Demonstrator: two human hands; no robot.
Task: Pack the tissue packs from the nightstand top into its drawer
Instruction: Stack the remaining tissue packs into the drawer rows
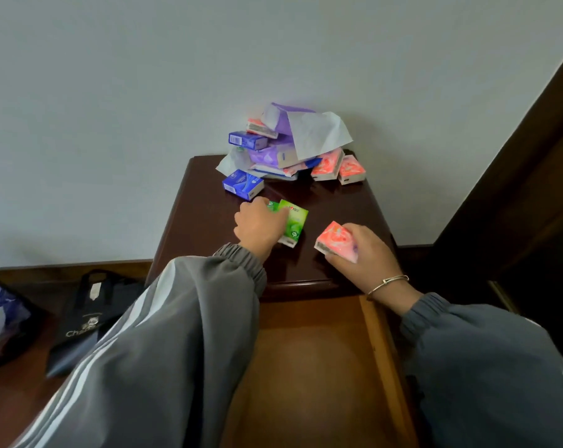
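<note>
Green pack half-hidden under left hand.

Colourful tissue packs atop nightstand

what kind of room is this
Probably a bedroom corner at home. A dark wooden nightstand stands against a plain white wall, its drawer pulled open, pocket tissue packs piled on top, and a dark tote bag on the floor beside it.
</note>
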